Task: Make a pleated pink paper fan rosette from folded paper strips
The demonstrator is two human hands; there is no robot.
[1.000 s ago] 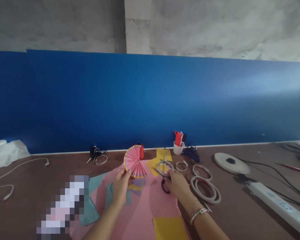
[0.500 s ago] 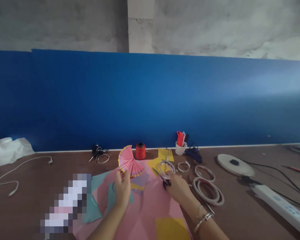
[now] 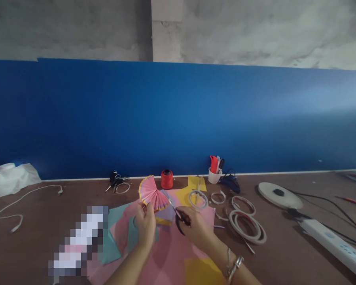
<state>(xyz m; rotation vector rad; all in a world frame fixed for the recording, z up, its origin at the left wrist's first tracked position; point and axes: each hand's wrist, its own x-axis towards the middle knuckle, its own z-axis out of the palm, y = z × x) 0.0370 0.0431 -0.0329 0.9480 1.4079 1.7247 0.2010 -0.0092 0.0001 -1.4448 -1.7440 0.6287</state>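
Between the closed fingers of my left hand [image 3: 146, 223] is a pleated pink paper fan [image 3: 152, 194] with a yellow edge, held spread above the papers. My right hand [image 3: 194, 225] grips a pair of scissors [image 3: 180, 219] by the dark handles. The blades point up and left, with their tips beside the fan's right edge; whether they touch it I cannot tell. Below both hands lie pink paper sheets [image 3: 163, 257], with teal paper [image 3: 111, 249] to the left and a yellow sheet [image 3: 203, 271] near the front.
A red thread spool [image 3: 166, 180] stands behind the fan. Right of it are a white cup [image 3: 214, 177] with pens and rolls of white tape [image 3: 247, 227]. A power strip [image 3: 338, 245] lies far right, keys [image 3: 116, 180] back left, and a white cable [image 3: 26, 194] at left.
My right hand has moved left with the scissors, bringing the blades to the fan's right edge. The fan in my left hand has shifted slightly down and left.
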